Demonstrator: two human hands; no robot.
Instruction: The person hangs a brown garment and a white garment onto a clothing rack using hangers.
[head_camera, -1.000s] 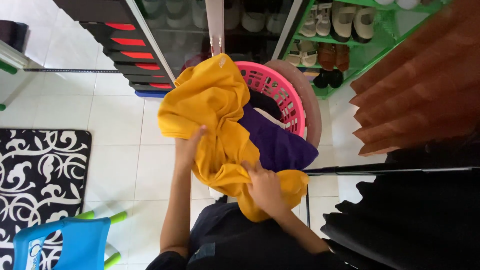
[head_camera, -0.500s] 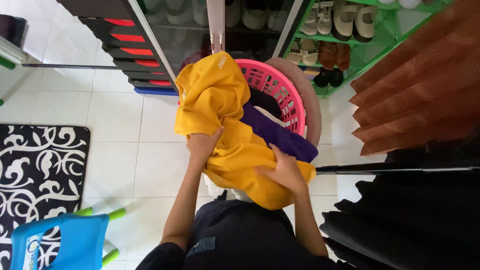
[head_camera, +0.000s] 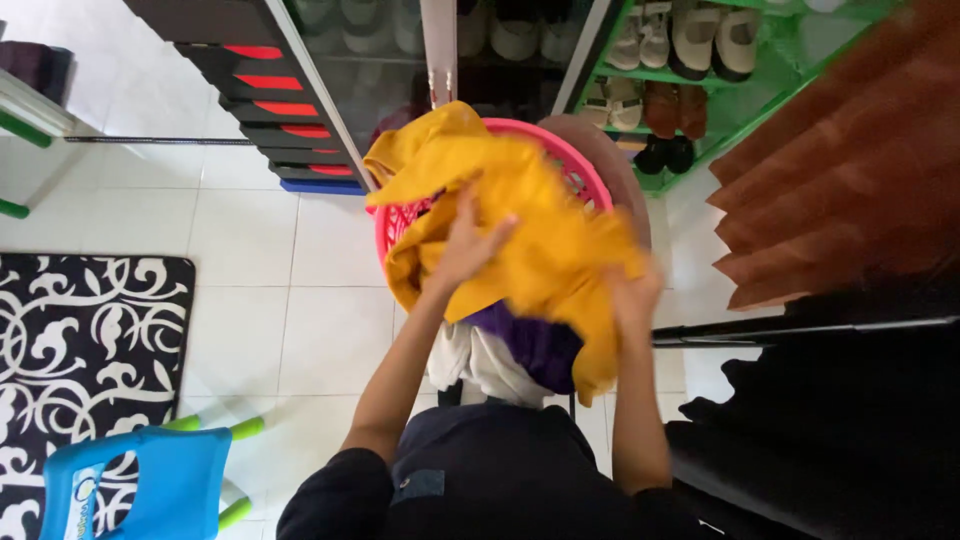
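Grip, left hand: left hand (head_camera: 462, 245) closed into the bunched middle of the yellow garment (head_camera: 530, 225), fingers spread and sunk in the folds.
Grip, right hand: right hand (head_camera: 632, 295) blurred by motion at the cloth's right edge; it appears to pinch the hanging hem, though how far the fingers close cannot be told.
Garment, position: yellow garment held up over the pink laundry basket (head_camera: 585, 170), draped across the rim, one end trailing down by the right forearm.
Basket contents: purple cloth (head_camera: 535, 345) and white cloth (head_camera: 480, 365) hang over the near rim below the yellow one.
Step in hand: judged as handling of the yellow piece over the basket, gathered in both hands; whether going in or coming out cannot be read.
Next move, requirements: a firmer hold at the right edge seems needed, and the trailing end must clear the purple cloth so nothing drags along.
Surroundings: green shoe rack (head_camera: 760, 75) with sandals behind the basket; black-and-white patterned rug (head_camera: 80, 350) and blue plastic chair (head_camera: 140, 490) to the left on white tiles; dark hanging clothes (head_camera: 830, 420) to the right.
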